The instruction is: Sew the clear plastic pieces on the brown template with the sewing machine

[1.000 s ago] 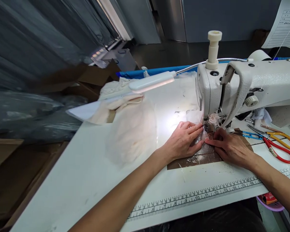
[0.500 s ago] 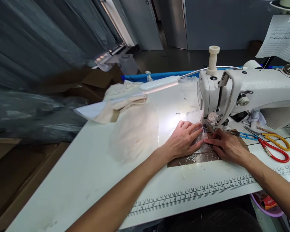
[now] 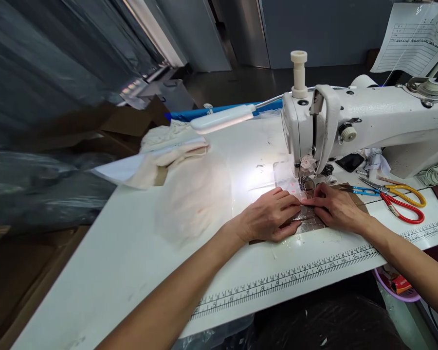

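A small piece of sheer white fabric [image 3: 294, 185] with faint pink marks lies at the needle area of a white sewing machine [image 3: 372, 116]. My left hand [image 3: 273, 214] rests beside it, fingers curled together on the fabric's near edge. From the other side, my right hand [image 3: 336, 206] pinches the same edge with thumb and forefinger. The fingertips of both hands almost meet just in front of the presser foot [image 3: 304, 183]. A brown shiny plate [image 3: 310, 224] lies under the hands. The fabric between my fingers is mostly hidden.
Red-handled scissors [image 3: 401, 209], yellow-handled scissors [image 3: 410, 192] and blue thread snips [image 3: 365, 190] lie right of my right hand. A pale round fabric piece [image 3: 197, 204] lies left on the table. A lamp [image 3: 224, 119] shines from behind. A printed ruler [image 3: 288, 282] runs along the front edge.
My left hand has drawn back slightly from the needle, its flatter fingers now curled. The fabric's edge has come toward me, away from the presser foot. The whole view has shifted somewhat.
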A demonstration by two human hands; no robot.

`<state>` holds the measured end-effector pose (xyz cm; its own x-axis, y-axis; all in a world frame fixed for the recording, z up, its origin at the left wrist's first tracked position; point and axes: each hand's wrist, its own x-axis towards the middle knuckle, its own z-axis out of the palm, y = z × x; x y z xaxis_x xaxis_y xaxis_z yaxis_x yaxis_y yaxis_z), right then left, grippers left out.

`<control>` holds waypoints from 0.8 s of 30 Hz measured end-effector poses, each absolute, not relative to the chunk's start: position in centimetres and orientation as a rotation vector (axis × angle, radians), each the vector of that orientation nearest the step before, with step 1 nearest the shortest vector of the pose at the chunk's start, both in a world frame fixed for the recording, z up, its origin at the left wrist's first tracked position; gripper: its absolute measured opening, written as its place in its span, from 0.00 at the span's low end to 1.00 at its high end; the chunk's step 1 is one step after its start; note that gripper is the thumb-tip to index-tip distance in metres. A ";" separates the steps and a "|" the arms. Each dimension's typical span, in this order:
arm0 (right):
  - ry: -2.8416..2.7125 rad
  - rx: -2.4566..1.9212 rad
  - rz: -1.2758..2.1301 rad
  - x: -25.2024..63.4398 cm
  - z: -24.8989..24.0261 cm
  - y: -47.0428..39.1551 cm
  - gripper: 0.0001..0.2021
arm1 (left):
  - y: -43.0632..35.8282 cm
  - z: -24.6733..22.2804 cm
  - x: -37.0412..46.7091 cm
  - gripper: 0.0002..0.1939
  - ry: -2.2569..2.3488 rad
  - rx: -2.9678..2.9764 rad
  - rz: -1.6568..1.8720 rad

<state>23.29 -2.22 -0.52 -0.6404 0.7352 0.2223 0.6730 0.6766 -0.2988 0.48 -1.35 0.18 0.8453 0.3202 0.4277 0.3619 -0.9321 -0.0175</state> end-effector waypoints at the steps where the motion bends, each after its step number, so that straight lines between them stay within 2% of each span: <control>1: -2.571 -1.114 0.275 23.3 -0.5 -2.2 0.18 | -1.3 0.2 0.4 0.12 -0.547 -2.933 -0.650; 18: -2.559 -1.116 0.247 23.1 -0.4 -2.4 0.17 | -1.4 0.4 0.3 0.10 -0.620 -3.036 -0.754; 24: -2.549 -1.128 0.286 23.1 -0.5 -2.4 0.17 | -1.1 0.1 0.4 0.14 -0.650 -2.966 -0.717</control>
